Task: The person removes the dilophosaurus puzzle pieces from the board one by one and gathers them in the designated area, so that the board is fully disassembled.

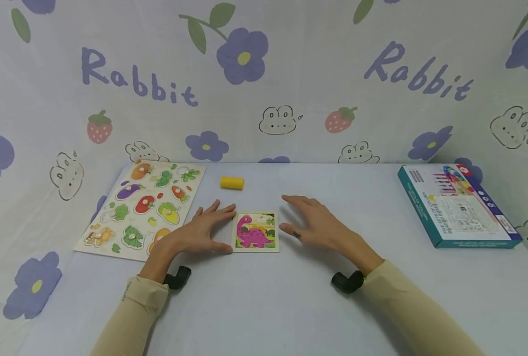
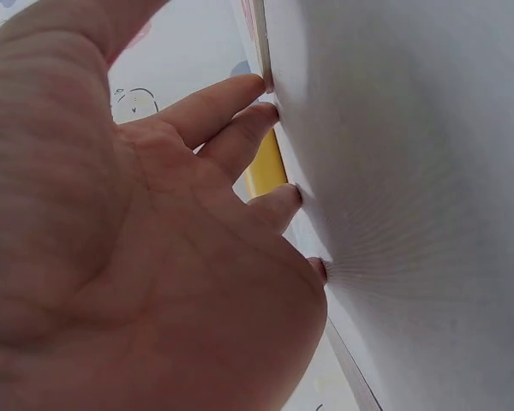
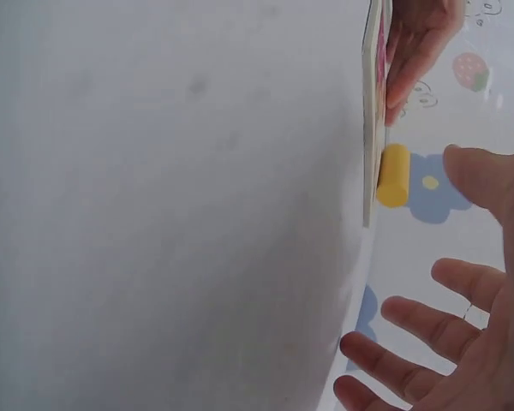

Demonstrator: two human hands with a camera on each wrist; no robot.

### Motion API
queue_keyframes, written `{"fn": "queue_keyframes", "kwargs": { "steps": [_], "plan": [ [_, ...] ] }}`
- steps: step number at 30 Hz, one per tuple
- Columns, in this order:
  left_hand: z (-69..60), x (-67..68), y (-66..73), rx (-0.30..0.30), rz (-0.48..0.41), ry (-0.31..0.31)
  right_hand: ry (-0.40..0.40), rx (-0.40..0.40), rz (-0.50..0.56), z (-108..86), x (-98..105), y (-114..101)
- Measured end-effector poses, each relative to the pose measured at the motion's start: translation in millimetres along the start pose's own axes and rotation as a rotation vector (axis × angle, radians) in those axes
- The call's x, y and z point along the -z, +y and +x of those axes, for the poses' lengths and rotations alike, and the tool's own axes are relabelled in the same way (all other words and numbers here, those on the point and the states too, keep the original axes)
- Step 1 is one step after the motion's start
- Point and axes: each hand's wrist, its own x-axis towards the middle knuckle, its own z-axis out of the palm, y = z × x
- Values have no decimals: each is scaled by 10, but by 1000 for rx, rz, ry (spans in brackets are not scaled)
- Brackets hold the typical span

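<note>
A small square dinosaur picture puzzle (image 1: 255, 232), pink dinosaur on a pale frame, lies flat on the table between the two hands. My left hand (image 1: 201, 228) is spread at its left edge, with index finger and thumb touching or nearly touching the frame. In the left wrist view the left fingertips (image 2: 289, 195) rest on the tabletop. My right hand (image 1: 319, 223) hovers to the right of the puzzle, fingers apart and holding nothing. In the right wrist view a gap separates the right hand (image 3: 463, 317) from the puzzle (image 3: 371, 128). Behind the puzzle lies a yellow cylinder (image 1: 232, 183).
A wooden vegetable peg board (image 1: 126, 217) lies on the left, partly beneath the left hand and forearm. A flat teal-edged box (image 1: 460, 207) rests at the right. A patterned cloth (image 1: 290, 64) hangs behind the white table (image 1: 264, 306).
</note>
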Motion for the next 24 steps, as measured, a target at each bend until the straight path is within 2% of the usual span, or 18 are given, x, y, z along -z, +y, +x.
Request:
{"fn": "queue_keyframes", "kwargs": {
  "steps": [10,24],
  "plan": [
    [10,-25,24,-13,15,9,16,53,-27,65,-70,-93],
    [5,-77,101,24,19,-17,6,120,-71,151,-125,-187]
  ]
}}
